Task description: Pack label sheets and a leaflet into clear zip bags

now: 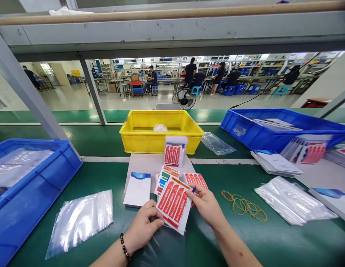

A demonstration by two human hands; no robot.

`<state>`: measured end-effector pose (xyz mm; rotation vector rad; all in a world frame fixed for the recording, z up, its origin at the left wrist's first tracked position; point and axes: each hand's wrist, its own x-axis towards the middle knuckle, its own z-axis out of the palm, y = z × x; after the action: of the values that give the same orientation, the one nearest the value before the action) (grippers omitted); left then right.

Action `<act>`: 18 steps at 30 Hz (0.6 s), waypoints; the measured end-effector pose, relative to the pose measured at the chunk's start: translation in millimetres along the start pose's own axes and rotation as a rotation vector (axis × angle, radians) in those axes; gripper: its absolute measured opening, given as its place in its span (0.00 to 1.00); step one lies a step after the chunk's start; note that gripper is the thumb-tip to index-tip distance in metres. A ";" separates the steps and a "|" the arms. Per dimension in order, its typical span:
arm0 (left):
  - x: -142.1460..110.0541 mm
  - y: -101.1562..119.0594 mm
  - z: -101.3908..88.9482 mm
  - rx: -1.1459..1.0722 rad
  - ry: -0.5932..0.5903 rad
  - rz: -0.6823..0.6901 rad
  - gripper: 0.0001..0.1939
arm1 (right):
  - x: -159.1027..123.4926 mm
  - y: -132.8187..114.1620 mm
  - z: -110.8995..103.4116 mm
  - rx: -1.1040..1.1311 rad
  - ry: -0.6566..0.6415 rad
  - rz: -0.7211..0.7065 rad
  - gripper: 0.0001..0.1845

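Note:
My left hand [143, 227] and my right hand [206, 205] together hold a small stack of white sticker sheets [174, 203] with red labels, low over the green belt. The left grips its lower left corner, the right its upper right edge. Just beyond lie a colourful label sheet [164, 177], another red label sheet [197, 178] and a white booklet [138, 189] with a blue top. A standing pack of red label sheets [174, 152] leans against the yellow bin [139, 139].
Clear plastic bags [80, 220] lie left of my hands; a blue crate [35, 185] sits further left. Rubber bands [244, 204] and more bags [292, 200] lie right. A blue crate [261, 135] and booklets [275, 162] stand at back right. People work in the background.

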<state>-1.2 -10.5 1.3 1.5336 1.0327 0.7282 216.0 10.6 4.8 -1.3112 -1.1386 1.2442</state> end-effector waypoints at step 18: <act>-0.1 -2.3 5.9 -0.363 0.119 0.009 0.09 | -22.9 -13.6 22.6 -0.411 -0.605 -0.108 0.10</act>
<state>3.3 -13.1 -2.2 1.1940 0.9212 0.9650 192.3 -9.9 20.3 -1.1633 -1.9503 1.4193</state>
